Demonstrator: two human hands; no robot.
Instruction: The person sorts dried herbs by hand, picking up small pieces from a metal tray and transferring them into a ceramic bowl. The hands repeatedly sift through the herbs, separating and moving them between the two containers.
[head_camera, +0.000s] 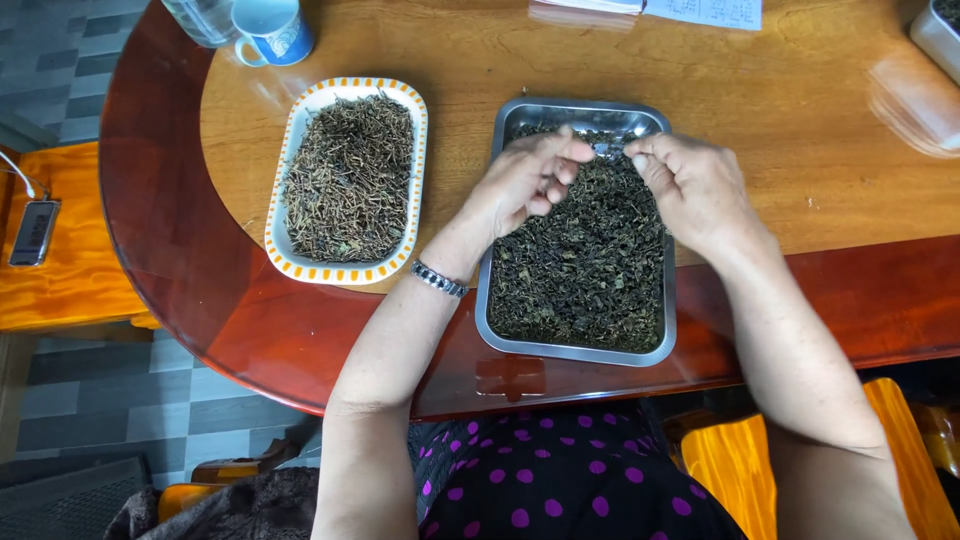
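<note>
Left hand: your left hand (528, 182) hovers over the far half of the rectangular shiny metal tray (576, 350), fingers curled inward and pinched together on a few bits of the dark dried leaves (585, 270); a silver bracelet (438, 279) sits on that wrist.
Right hand: your right hand (695, 190) hangs just beside the left, over the tray's far right part, fingers bent and bunched toward the thumb; you cannot tell from this view whether they grip any leaves.
Gap between hands: the fingertips of both hands are close, nearly meeting above the leaves.
Metal tray: it lies on the round brown wooden table (790, 110), near the edge closest to you, filled almost wholly with the dark leaves; bare metal shows at the far end.
White dish: a rectangular white dish with an orange-dashed rim (290, 160) lies just left of the tray, apart from it, holding a heap of thin brownish dried stems (350, 180).
Far edge: a blue and white mug (272, 30) stands beyond the dish; white papers (700, 10) lie further right.
Lap: a dark garment with purple dots (570, 480) shows below the table.
</note>
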